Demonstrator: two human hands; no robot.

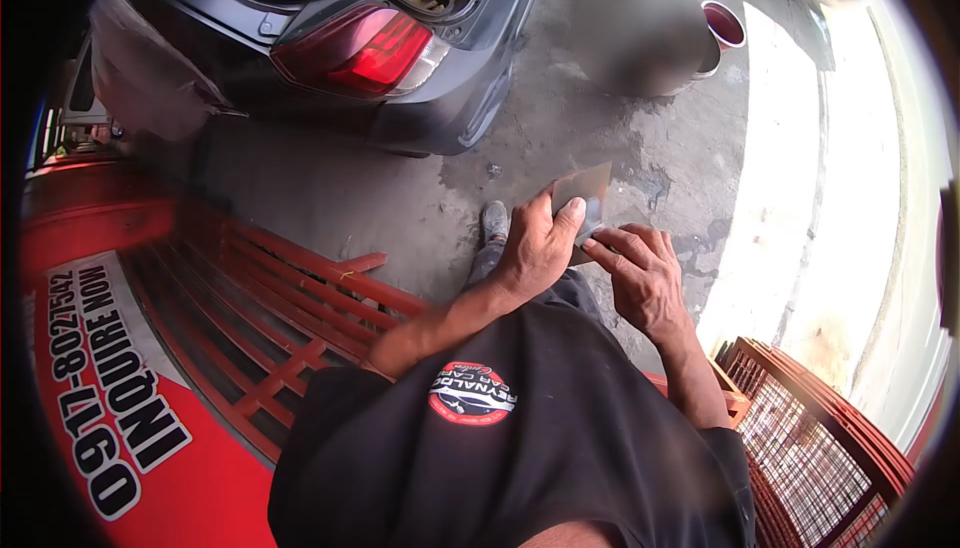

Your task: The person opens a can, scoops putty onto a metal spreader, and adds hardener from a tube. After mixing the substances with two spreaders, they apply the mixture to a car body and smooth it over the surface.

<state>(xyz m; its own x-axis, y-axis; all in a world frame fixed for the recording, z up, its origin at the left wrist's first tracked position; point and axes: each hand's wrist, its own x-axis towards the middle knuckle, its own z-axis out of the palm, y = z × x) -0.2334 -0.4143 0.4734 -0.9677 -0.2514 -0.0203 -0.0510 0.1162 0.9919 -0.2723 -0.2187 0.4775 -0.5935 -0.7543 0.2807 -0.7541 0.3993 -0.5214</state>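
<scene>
My left hand (537,245) is closed on a thin, flat brownish-grey sheet (584,184), its thumb lying across the face. A smooth grey-blue patch (592,214) shows on the sheet beside that thumb. My right hand (640,270) has its fingers bent and pressed together at the lower edge of the same sheet, near the left thumb; I cannot tell whether they pinch a separate small piece there. Both hands are in front of my black shirt (560,428), above the concrete floor.
A dark grey car (440,108) with its boot open stands ahead on the left, plastic film (150,78) at its side. Red metal slats (270,298) run along my left, by a red sign (200,478). A wire-mesh rack (800,438) is at right; a dark red bucket (724,25) stands farther off.
</scene>
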